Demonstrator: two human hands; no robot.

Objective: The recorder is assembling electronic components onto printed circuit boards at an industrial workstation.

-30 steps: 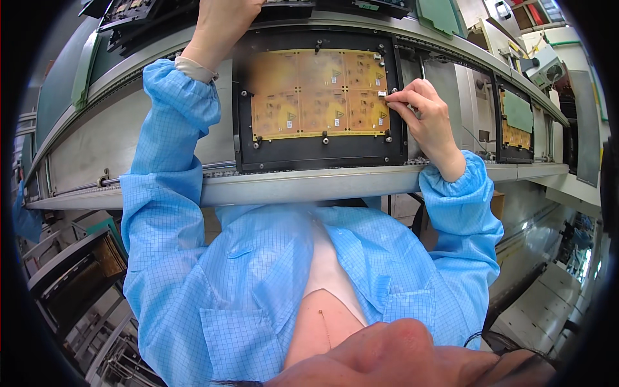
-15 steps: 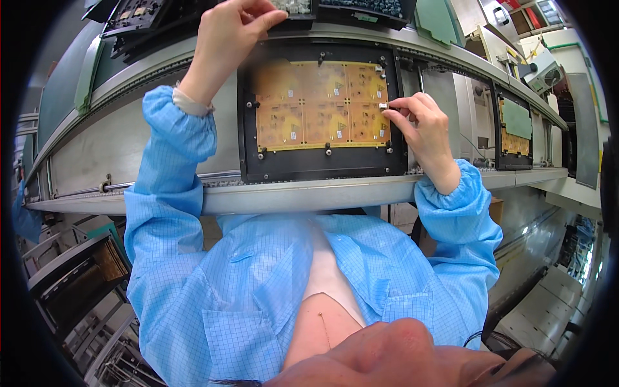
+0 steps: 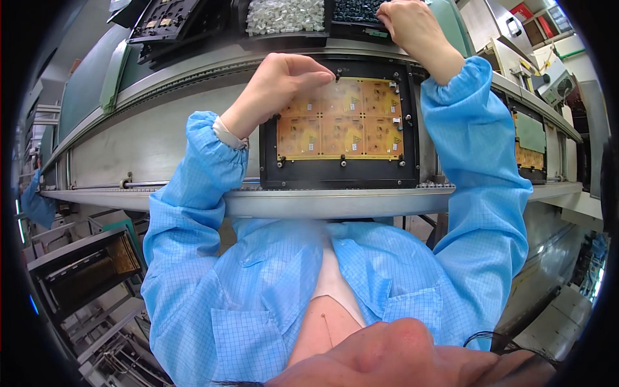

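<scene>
A black frame (image 3: 342, 175) on the rail line holds a panel of amber circuit boards (image 3: 342, 138). My left hand (image 3: 284, 84) hovers over the panel's upper left, thumb and forefinger pressed together; whatever sits between them is hidden. At the panel's right edge stands a small white connector (image 3: 396, 121), with another white part (image 3: 393, 84) above it. My right hand (image 3: 416, 32) reaches to the right side of a black bin (image 3: 351, 30) of dark blue parts (image 3: 356, 9), fingers bent together. Its fingertips show nothing I can name.
Beside the blue parts, another black bin (image 3: 287, 42) holds many white parts (image 3: 284, 16). Black fixtures (image 3: 169, 22) stand at the far left. Metal rails (image 3: 335, 205) run along the near side. Another framed board under a green sheet (image 3: 530, 134) lies to the right.
My left hand has come down from the bin of white parts to the panel. My right hand has left the white connector at the panel's right edge and risen to the blue parts.
</scene>
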